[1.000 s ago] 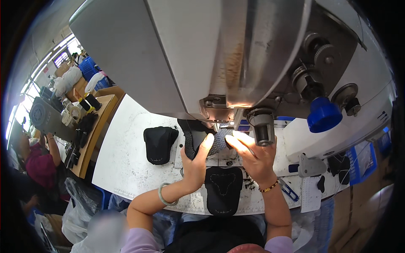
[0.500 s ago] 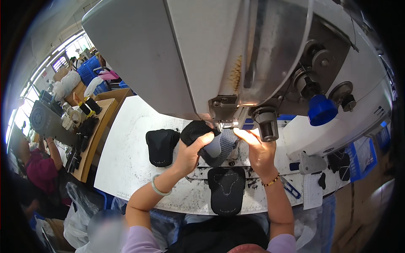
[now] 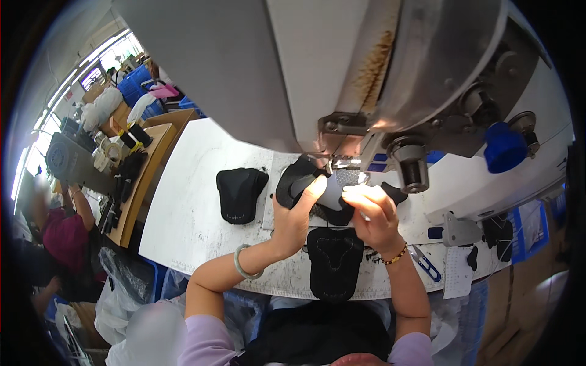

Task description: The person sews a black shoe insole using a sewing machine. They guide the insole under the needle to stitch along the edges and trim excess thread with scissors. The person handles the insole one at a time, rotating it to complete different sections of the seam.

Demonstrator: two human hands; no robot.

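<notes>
Beneath the needle area of a large white sewing machine (image 3: pixel 204 64) lies a black-and-grey fabric piece (image 3: pixel 329 196), which looks like a shoe upper with its grey side showing. My left hand (image 3: pixel 292 222) grips its left side, thumb on top. From the right, my right hand (image 3: pixel 377 221) pinches the grey fabric between thumb and fingers. The needle tip is too small to make out. Just in front of me rests a black padded piece (image 3: pixel 334 265) with light stitching. A similar black piece (image 3: pixel 239 196) lies left of my left hand.
Blue-handled thread snips (image 3: pixel 426 265) lie beside my right wrist, near a white card (image 3: pixel 456 273). A blue crate (image 3: pixel 532 227) stands at the right. Leftward, a wooden-edged bench (image 3: pixel 146 177) bears thread spools (image 3: pixel 139 135); a person in maroon (image 3: pixel 64 239) works there.
My right hand has shifted from the needle area toward me and now pinches the fabric. The piece has turned, showing more of its grey side. My view has also shifted.
</notes>
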